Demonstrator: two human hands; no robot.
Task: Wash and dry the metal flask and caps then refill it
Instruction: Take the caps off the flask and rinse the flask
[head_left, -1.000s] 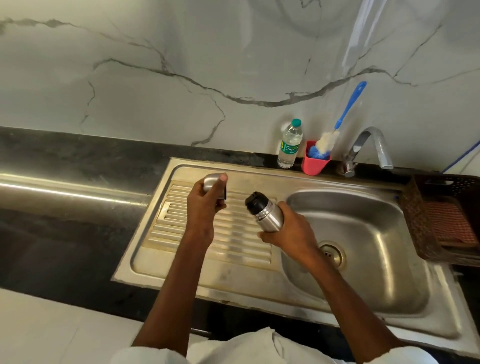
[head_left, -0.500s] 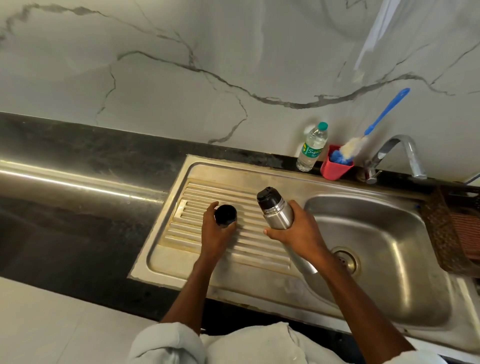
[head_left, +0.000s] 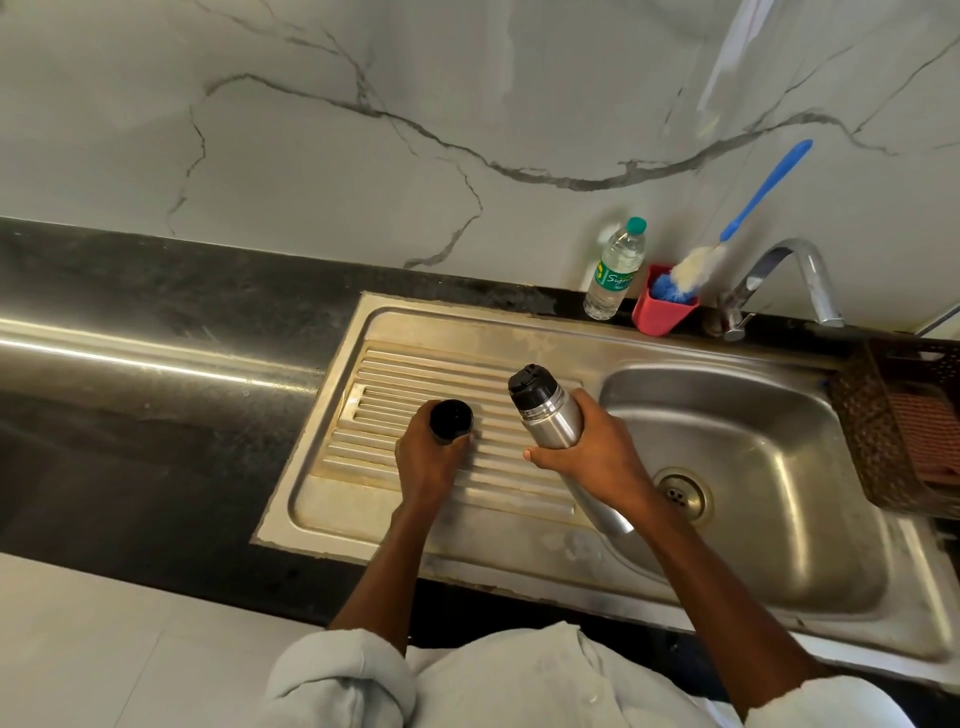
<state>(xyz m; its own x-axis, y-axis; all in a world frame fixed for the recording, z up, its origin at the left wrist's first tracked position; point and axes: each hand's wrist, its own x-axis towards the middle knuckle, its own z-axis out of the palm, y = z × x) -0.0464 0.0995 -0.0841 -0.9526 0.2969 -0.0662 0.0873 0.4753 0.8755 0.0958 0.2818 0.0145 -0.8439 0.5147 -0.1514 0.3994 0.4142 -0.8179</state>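
Gripping the metal flask (head_left: 551, 427) mid-body, the right hand (head_left: 597, 457) has fingers and thumb curled round it; flask is tilted, top toward the drainboard (head_left: 332, 483), base out over the sink basin (head_left: 779, 519) edge. Its black inner stopper (head_left: 531, 385) is on, so that cap isn't off yet. Left hand (head_left: 428, 460) holds the outer cap (head_left: 451, 421) by its side, open mouth up, low on the drainboard ribs; can't tell if fingers are loosening or if it rests fully on the ribs.

Progress, judged: v. early. Outer cap is off, nothing more. No water seen running from the tap (head_left: 795, 275), flask looks dry. Left to do: unscrew stopper, wash flask + both caps, dry, refill.

Farther back, by the wall: water bottle (head_left: 615, 270), red cup (head_left: 662, 309) w/ bottle brush (head_left: 727, 239), brown basket (head_left: 898, 431) at right.

Vs 1 s ago: the cap was raised in the left hand, steel side showing; now it's flipped mouth-up and lowered to the drainboard. Vs 0.5 s ago: little diff, cap about the same spot, flask grip unchanged.
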